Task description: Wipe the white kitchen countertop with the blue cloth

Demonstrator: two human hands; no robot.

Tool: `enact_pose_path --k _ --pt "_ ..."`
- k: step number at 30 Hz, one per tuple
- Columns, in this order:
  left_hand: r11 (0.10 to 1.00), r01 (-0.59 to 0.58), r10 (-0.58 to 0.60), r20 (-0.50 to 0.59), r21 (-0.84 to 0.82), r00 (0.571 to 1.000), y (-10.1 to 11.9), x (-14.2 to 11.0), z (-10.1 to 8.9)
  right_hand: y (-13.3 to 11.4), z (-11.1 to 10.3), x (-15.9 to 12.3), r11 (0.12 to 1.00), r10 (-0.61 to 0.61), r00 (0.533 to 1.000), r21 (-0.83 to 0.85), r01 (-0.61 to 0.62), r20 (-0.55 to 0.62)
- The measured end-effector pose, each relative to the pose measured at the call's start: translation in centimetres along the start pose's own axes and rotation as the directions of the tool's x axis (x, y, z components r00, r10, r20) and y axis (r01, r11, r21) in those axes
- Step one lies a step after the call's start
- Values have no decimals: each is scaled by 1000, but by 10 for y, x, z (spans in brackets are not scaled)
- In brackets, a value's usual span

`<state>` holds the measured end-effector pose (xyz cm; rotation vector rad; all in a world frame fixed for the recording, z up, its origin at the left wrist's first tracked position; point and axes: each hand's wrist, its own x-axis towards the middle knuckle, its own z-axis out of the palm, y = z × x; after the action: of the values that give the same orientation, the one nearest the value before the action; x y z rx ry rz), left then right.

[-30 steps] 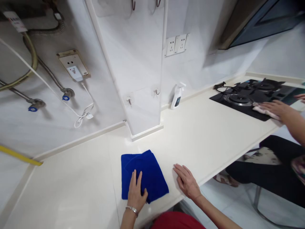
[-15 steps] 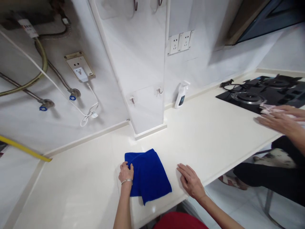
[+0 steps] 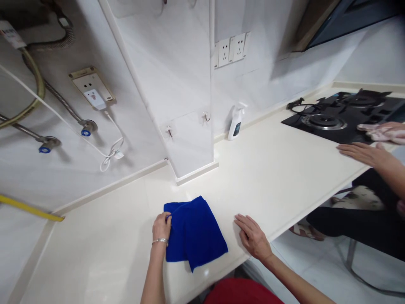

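Observation:
A folded blue cloth (image 3: 198,232) lies on the cream countertop (image 3: 272,177) near its front edge. My left hand (image 3: 161,226) is at the cloth's left edge with its fingers curled and pinched on the fabric. My right hand (image 3: 253,237) lies flat on the countertop just right of the cloth, fingers stretched out, not touching it.
A white spray bottle (image 3: 235,123) stands by the wall pillar (image 3: 177,97). A black gas hob (image 3: 341,116) sits at the far right, where another person's hands (image 3: 363,153) rest, one on a pink cloth (image 3: 384,133). Pipes, sockets and a cable hang on the left wall.
My left hand has slid from flat on top of the cloth to its left edge and closed on the fabric. My right hand has stayed put. The other person's hands shifted by the hob.

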<state>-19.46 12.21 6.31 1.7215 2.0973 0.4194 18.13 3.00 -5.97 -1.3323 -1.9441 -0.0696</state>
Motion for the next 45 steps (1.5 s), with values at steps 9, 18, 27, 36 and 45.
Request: enact_pose_path --k 9,18,27,36,45 --pt "998 67 -64 -149 20 987 3 28 -28 1 0 -2 1000 7 1000 4 -7 -2" --pt "950 161 -226 233 268 946 -2 -93 12 2 -2 -5 1000 1 1000 23 -1 17" --pt "980 181 -162 196 -86 967 1 -108 5 3 -1 -6 1000 -12 1000 14 12 -1" --pt "898 373 -369 -60 233 927 -38 -107 -35 2 0 -6 999 17 1000 31 -17 -3" --pt "956 -282 278 61 78 959 55 -57 74 0 -3 -4 999 31 1000 27 -31 0"
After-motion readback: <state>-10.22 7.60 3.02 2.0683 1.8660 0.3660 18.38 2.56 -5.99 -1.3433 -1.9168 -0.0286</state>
